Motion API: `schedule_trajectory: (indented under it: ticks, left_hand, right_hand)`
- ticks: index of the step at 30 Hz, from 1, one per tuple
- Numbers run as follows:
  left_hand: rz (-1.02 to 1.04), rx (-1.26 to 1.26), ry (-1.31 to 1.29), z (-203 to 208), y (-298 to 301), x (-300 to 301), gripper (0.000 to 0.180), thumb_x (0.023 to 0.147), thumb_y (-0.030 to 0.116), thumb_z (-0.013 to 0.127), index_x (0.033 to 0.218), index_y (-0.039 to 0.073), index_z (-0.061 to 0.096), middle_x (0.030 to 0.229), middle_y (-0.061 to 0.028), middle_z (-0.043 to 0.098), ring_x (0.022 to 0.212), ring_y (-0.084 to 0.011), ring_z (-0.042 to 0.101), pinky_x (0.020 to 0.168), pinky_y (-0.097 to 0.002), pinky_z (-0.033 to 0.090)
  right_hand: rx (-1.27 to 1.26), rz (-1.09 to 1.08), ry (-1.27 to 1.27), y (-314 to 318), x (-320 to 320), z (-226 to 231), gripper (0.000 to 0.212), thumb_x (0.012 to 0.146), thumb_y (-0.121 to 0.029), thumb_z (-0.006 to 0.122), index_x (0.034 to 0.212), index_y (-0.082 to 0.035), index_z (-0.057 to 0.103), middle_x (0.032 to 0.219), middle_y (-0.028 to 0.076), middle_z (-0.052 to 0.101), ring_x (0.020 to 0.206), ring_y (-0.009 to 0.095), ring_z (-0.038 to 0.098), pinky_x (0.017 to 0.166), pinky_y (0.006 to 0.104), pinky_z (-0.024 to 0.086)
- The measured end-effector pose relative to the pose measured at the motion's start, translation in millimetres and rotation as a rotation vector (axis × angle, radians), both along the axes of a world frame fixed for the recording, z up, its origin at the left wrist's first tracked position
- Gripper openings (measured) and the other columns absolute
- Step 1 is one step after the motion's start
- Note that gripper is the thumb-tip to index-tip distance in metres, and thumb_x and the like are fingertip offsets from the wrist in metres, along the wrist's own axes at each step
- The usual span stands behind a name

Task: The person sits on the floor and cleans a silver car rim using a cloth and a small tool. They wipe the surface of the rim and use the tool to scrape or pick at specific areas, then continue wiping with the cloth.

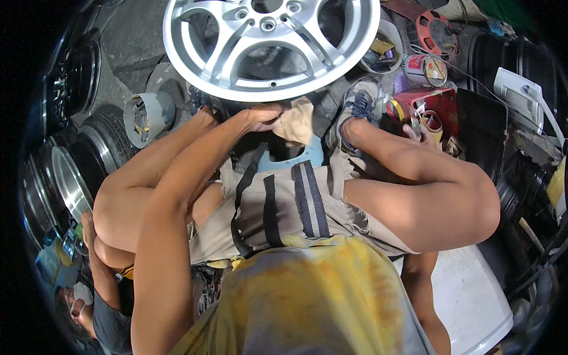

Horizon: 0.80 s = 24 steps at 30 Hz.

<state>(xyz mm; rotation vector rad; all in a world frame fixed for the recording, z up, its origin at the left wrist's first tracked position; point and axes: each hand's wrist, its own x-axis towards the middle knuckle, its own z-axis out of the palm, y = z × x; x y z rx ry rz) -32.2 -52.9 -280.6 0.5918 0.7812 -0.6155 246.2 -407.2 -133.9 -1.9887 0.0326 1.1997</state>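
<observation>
A silver alloy wheel [269,65] with wide spokes lies face up in front of me at the top of the view. My left hand [264,116] is closed on a crumpled beige cloth [294,122] just below the near edge of the wheel. Beneath the cloth is a light blue plastic stool or basin [290,158] between my legs. Passing behind my right thigh, my right arm reaches out to the red container [452,109]. There my right hand [419,134] shows partly past the knee, fingers curled near small items; what they hold is not clear.
Tyres and wheels [97,139] stack up at the left, beside a grey bucket [145,118]. Another bucket [381,50], a paint tin [425,70] and a white panel [473,302] lie at the right. A masked co-worker [106,307] sits at the lower left.
</observation>
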Motion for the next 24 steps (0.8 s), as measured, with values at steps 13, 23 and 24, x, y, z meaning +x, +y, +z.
schedule_trajectory:
  ticks: [13,23,24]
  left_hand:
    - [-0.31,0.592,-0.097,53.6,-46.2,63.8,0.046,0.097,0.033,0.049,0.11,-0.007,0.067,0.102,-0.0187,0.072,0.102,-0.0278,0.07,0.094,-0.0365,0.051]
    - [0.212,0.003,0.008,25.9,-44.9,53.7,0.027,0.087,0.004,0.045,0.112,0.001,0.057,0.115,-0.0119,0.065,0.106,-0.0248,0.067,0.104,-0.0374,0.053]
    - [0.191,-0.005,0.013,25.6,-45.3,53.8,0.028,0.087,0.004,0.045,0.112,0.001,0.057,0.116,-0.0121,0.065,0.106,-0.0248,0.067,0.104,-0.0376,0.052]
  right_hand:
    - [0.224,0.288,0.372,105.2,-4.8,-42.6,0.019,0.102,-0.028,0.062,0.11,-0.011,0.063,0.085,-0.001,0.058,0.072,0.008,0.049,0.067,0.0229,0.04]
    - [0.197,0.339,0.399,102.0,-8.0,-69.6,0.019,0.104,-0.021,0.055,0.11,-0.007,0.065,0.084,-0.001,0.06,0.072,0.008,0.049,0.067,0.0225,0.04]
    - [0.194,0.324,0.406,102.2,-9.4,-69.7,0.019,0.103,-0.02,0.054,0.11,-0.006,0.065,0.083,-0.001,0.06,0.071,0.008,0.049,0.067,0.0227,0.04]
